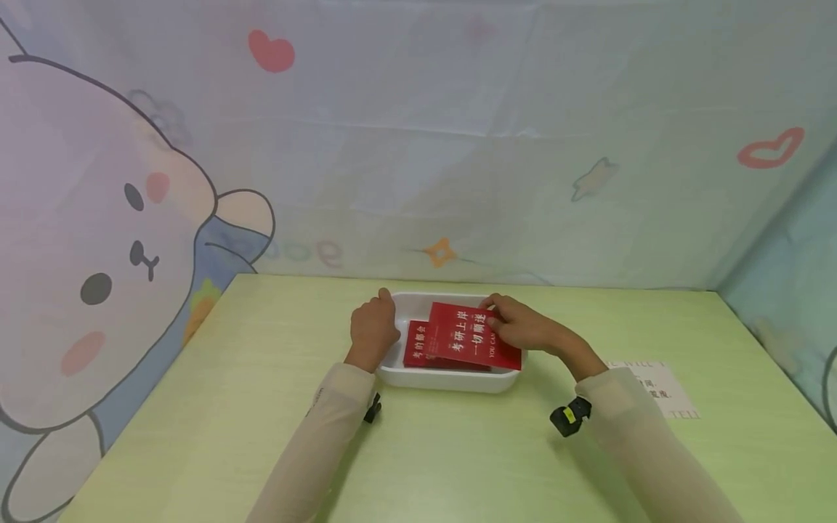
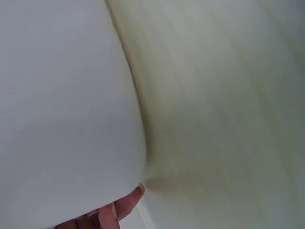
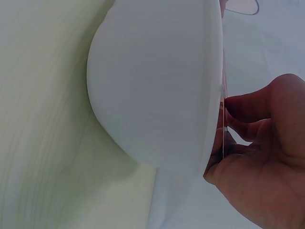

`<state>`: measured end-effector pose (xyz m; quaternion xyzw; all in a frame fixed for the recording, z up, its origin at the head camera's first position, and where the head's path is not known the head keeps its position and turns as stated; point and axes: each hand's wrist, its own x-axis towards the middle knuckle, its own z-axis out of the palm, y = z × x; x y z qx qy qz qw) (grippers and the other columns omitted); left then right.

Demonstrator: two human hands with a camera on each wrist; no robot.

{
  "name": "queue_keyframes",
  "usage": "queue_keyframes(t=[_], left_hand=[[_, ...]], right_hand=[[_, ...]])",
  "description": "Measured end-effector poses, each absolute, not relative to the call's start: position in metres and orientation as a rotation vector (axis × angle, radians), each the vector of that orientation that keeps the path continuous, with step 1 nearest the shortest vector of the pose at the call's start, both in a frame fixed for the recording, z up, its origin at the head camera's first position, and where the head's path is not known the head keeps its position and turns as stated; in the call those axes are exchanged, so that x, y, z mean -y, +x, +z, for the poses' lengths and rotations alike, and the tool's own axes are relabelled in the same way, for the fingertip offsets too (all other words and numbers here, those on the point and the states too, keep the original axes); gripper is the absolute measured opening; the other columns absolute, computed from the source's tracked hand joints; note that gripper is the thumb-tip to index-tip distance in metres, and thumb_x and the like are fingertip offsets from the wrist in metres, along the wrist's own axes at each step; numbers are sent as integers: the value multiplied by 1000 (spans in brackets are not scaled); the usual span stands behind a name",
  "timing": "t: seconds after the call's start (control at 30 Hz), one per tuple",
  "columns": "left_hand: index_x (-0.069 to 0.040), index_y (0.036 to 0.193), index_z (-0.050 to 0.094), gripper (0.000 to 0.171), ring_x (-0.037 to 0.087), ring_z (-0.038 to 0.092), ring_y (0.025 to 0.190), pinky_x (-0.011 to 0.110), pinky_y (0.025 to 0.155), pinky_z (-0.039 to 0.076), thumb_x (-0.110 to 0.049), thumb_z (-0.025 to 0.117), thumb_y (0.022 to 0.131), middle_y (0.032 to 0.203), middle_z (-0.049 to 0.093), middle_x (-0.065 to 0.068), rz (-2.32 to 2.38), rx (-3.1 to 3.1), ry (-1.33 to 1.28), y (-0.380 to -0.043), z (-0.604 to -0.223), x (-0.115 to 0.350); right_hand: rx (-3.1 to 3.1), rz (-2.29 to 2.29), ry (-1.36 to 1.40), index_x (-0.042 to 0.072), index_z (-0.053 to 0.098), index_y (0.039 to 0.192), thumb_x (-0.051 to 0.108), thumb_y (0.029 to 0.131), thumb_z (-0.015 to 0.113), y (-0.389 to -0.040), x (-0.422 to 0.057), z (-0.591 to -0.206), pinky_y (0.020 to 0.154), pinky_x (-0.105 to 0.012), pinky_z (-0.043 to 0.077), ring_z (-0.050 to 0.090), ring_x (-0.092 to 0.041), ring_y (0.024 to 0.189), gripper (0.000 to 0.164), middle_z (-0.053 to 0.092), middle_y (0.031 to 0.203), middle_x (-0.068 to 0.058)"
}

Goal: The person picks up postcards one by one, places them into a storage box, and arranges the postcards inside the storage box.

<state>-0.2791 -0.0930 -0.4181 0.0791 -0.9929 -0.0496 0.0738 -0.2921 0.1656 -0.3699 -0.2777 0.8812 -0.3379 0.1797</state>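
Observation:
A white plastic tub (image 1: 451, 379) sits on the table with a red card (image 1: 418, 345) printed in white characters lying inside it. My left hand (image 1: 373, 327) grips the tub's left end; in the left wrist view its fingertips (image 2: 108, 214) curl against the outer wall. Between the thumb and fingers of my right hand (image 1: 523, 323) a second red card (image 1: 461, 338) is pinched at its right edge, tilted over the tub's right side and partly covering the first card. From the right wrist view this upper card shows as a thin edge beside the rim.
A pale printed card (image 1: 670, 396) lies on the green table (image 1: 458, 457) to the right, partly hidden by my right sleeve. Behind the table hangs a cartoon-printed cloth (image 1: 418, 145). Each wrist wears a small black camera, one of them the right camera (image 1: 570, 416).

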Motion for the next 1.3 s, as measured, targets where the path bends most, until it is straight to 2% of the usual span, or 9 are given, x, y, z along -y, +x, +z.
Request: queue_keyframes(t=[0.63,1.3], left_hand=[[-1,110,48,42,28,68,80,37,69,56,-18,74,82,92,66,13,-170,3000,233,-279,-415,94],[-1,111,48,45,28,69,77,38,66,55,-18,75,80,93,67,13,-149,2986,222,-282,-420,96]], right_hand=[[-2505,-904,-814,-1,41,133,11,100,39,-299,-143,-377,91,-40,49,54,-28,109,36,52,125,-21],[-2546,-850,-877,-4,46,125,5,96,39,-306,-129,-389,83,-33,47,56,-24,97,31,58,116,-20]])
